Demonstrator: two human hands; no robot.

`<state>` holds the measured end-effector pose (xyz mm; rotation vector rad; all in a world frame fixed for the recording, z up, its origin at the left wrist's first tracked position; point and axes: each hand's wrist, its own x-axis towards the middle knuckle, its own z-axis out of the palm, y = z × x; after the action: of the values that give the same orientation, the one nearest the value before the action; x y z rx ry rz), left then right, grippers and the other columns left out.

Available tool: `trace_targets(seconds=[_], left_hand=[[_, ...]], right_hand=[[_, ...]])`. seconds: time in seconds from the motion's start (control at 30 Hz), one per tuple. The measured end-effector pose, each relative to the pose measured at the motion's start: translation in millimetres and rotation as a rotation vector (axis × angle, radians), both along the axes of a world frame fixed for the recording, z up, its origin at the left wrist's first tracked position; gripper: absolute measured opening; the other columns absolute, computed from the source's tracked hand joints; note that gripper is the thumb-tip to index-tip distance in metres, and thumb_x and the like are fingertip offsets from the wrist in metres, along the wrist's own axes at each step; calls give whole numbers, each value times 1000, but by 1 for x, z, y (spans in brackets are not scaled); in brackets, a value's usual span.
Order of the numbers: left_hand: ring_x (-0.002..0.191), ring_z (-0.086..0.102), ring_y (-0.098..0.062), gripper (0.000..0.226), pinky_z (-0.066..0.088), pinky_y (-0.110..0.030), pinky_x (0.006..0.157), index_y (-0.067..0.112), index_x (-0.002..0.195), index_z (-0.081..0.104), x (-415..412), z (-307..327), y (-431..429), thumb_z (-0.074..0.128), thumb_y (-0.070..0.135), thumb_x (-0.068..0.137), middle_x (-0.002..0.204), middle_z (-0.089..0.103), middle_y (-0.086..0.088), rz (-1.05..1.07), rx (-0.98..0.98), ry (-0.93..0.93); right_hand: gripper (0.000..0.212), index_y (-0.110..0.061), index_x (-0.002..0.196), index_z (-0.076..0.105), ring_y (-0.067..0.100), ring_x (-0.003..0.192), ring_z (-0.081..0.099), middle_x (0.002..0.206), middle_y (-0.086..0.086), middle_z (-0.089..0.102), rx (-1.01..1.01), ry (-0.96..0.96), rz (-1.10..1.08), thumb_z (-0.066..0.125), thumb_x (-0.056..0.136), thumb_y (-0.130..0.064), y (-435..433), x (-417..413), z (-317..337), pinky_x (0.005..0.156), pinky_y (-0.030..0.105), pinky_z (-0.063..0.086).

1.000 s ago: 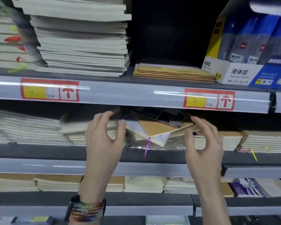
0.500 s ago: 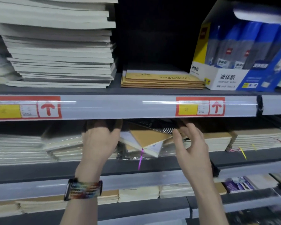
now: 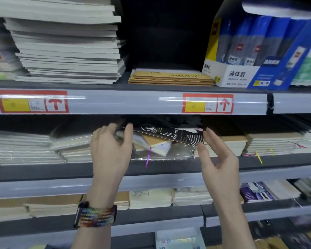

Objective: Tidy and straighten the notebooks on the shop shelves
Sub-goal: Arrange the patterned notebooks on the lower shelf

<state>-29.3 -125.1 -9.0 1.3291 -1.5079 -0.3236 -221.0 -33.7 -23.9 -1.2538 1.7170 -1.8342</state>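
Note:
A black notebook [image 3: 169, 134] with white print lies tilted on top of a messy pile of kraft and white notebooks [image 3: 156, 143] in clear wrap, in the middle of the second shelf [image 3: 169, 167]. My left hand [image 3: 111, 150] grips the black notebook's left end, thumb and curled fingers around it. My right hand [image 3: 217, 159] holds its right end, thumb under the corner and fingers along the edge. Neat stacks of notebooks [image 3: 228, 144] sit right of the pile, wrapped stacks [image 3: 34, 148] to the left.
The upper shelf carries a tall stack of grey-white notebooks [image 3: 68, 47], a low kraft stack [image 3: 171, 77] and a blue-and-white glue box [image 3: 255, 51]. A price rail [image 3: 133, 102] overhangs the second shelf closely. More notebooks [image 3: 151, 198] fill the shelf below.
Both hands have closed in on the black notebook and drawn it forward, so more of its cover shows. The view has moved closer to the shelves.

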Motion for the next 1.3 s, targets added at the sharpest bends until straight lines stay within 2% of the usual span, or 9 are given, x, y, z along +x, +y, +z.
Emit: trace_targets(seconds=[0.2, 0.3, 0.43, 0.6, 0.7, 0.83, 0.93, 1.07, 1.3], left_hand=[[95, 59, -8, 17, 43, -28, 87, 33, 107, 70, -18, -7, 38, 59, 40, 96, 106, 61, 8, -37, -30, 164], [81, 64, -3, 13, 52, -27, 81, 35, 107, 68, -27, -9, 57, 63, 33, 94, 103, 60, 10, -73, -20, 271], [76, 70, -19, 24, 57, -23, 75, 30, 114, 67, -37, -9, 84, 69, 21, 92, 103, 61, 9, -196, 71, 501], [79, 74, -16, 32, 61, -38, 82, 27, 117, 66, -49, -11, 110, 71, 12, 90, 110, 62, -7, -307, 96, 561], [83, 75, -17, 35, 59, -45, 86, 31, 117, 65, -54, -14, 121, 71, 11, 89, 115, 62, -6, -323, 95, 579], [84, 74, -17, 39, 61, -38, 81, 35, 115, 65, -61, -16, 136, 71, 7, 89, 116, 63, -6, -342, 71, 639], [85, 74, -17, 40, 60, -27, 72, 29, 119, 64, -67, -16, 144, 68, 3, 90, 118, 63, -8, -375, 65, 701], [86, 74, -17, 40, 59, -24, 70, 25, 124, 62, -76, -16, 153, 67, 4, 91, 116, 68, -1, -407, 75, 704], [84, 73, -9, 47, 56, -22, 76, 29, 130, 59, -104, -15, 170, 68, 6, 90, 115, 70, 10, -452, 78, 652]], right_hand=[[34, -29, 128, 66, -14, 106, 60, 121, -21, 67, -51, -89, -36, 62, 97, -16, 38, -13, -3, 88, 6, 49], [27, -27, 117, 72, -8, 104, 64, 111, -16, 73, -74, -176, -94, 63, 96, -13, 56, -23, -5, 94, 19, 53], [29, -25, 118, 71, 0, 95, 69, 107, -8, 73, -50, -306, -98, 65, 95, -8, 75, -34, -11, 95, 31, 56], [49, -25, 138, 57, -7, 79, 65, 127, -9, 64, 28, -378, -50, 67, 94, -7, 93, -44, -21, 72, 10, 53], [63, -26, 147, 46, -6, 90, 62, 127, -5, 62, 71, -451, -11, 70, 91, -8, 103, -53, -27, 80, 15, 47], [68, -28, 147, 44, 23, 110, 67, 111, -1, 73, 79, -623, 19, 74, 88, -12, 116, -66, -31, 93, 41, 52], [54, -26, 134, 51, 20, 95, 73, 93, -2, 77, 22, -730, 87, 72, 88, -7, 131, -76, -28, 85, 45, 56], [37, -19, 119, 65, 26, 87, 73, 102, 7, 76, 57, -658, 153, 74, 84, -8, 151, -90, -29, 62, 36, 58], [30, -11, 114, 70, 28, 91, 75, 100, 7, 77, 256, -381, 305, 74, 84, -4, 179, -110, -33, 79, 41, 61]])
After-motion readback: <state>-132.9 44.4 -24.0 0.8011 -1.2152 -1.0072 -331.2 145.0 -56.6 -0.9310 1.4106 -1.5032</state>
